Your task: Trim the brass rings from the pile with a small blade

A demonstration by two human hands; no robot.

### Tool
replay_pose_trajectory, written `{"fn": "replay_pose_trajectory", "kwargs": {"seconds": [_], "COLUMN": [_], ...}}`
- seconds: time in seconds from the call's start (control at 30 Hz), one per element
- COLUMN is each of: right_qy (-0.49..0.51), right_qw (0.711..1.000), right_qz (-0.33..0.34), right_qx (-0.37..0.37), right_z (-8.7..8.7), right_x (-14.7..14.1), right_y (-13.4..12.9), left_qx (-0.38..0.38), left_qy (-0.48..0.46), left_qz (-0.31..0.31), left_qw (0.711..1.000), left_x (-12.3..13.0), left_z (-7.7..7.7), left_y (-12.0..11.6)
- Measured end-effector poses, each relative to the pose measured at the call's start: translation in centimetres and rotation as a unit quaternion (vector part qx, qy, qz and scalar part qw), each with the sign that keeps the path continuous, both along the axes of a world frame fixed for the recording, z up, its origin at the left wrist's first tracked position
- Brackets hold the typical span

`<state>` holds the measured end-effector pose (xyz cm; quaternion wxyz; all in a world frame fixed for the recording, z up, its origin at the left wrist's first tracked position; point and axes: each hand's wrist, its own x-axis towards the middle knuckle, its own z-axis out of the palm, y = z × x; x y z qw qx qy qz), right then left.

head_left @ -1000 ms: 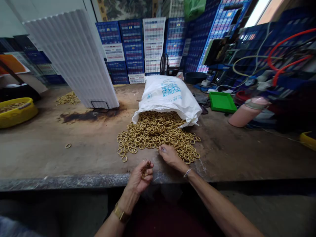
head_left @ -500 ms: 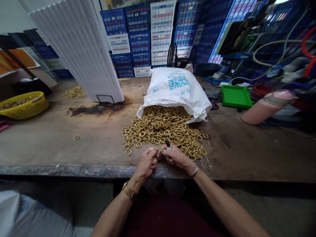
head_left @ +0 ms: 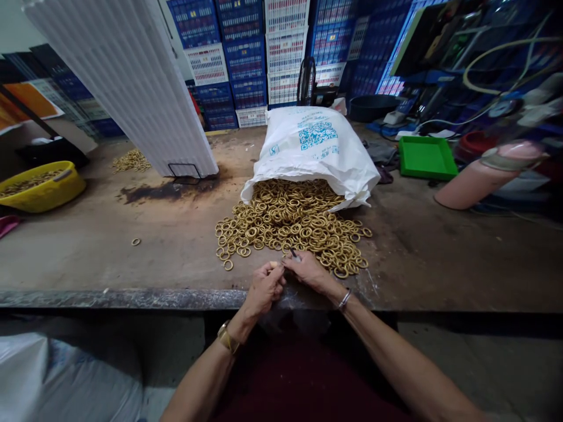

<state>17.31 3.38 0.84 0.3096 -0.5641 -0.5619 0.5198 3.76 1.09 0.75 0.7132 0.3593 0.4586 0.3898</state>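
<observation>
My left hand [head_left: 267, 283] is closed, its fingertips pinched on a brass-coloured ring that is mostly hidden. Touching it at the fingertips is my right hand [head_left: 308, 271], closed round a small flat tool [head_left: 294, 254] with a dark end and a grey part; its exact kind does not show. Both hands are above the table's front edge. Just beyond them, a heap of brass-coloured rings [head_left: 285, 225] spills from the mouth of a white woven sack [head_left: 290, 140] lying on its side.
A single ring [head_left: 136, 241] lies to the left on the brown table [head_left: 185, 258]. Farther left are a yellow basin [head_left: 48, 190], a small ring pile [head_left: 131, 160] and a leaning white corrugated panel [head_left: 127, 76]. A green tray [head_left: 426, 158] and a pink bottle [head_left: 479, 179] stand right.
The hands have drawn closer together, fingertips now meeting. The dark-ended tool has tilted lower and shifted slightly left in my right hand. The whole view has tipped down a little.
</observation>
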Motion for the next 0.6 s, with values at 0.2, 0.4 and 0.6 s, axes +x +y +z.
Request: {"fn": "replay_pose_trajectory", "kwargs": {"seconds": [0.2, 0.4, 0.6], "right_qy": [-0.016, -0.120, -0.250], "right_qw": [1.000, 0.982, 0.940], "right_qz": [-0.013, 0.025, 0.119], "right_qx": [0.024, 0.141, 0.202], "right_z": [-0.1, -0.9, -0.4], "right_x": [-0.3, 0.3, 0.2], "right_y": [0.2, -0.5, -1.9], "left_qx": [-0.017, 0.028, 0.049], "left_qy": [-0.071, -0.066, 0.019], "left_qz": [0.003, 0.043, 0.048], "left_qw": [0.997, 0.996, 0.997], "left_x": [-0.2, -0.2, -0.2], "left_z": [-0.2, -0.3, -0.1], "left_y": [-0.4, -0.7, -0.7]}}
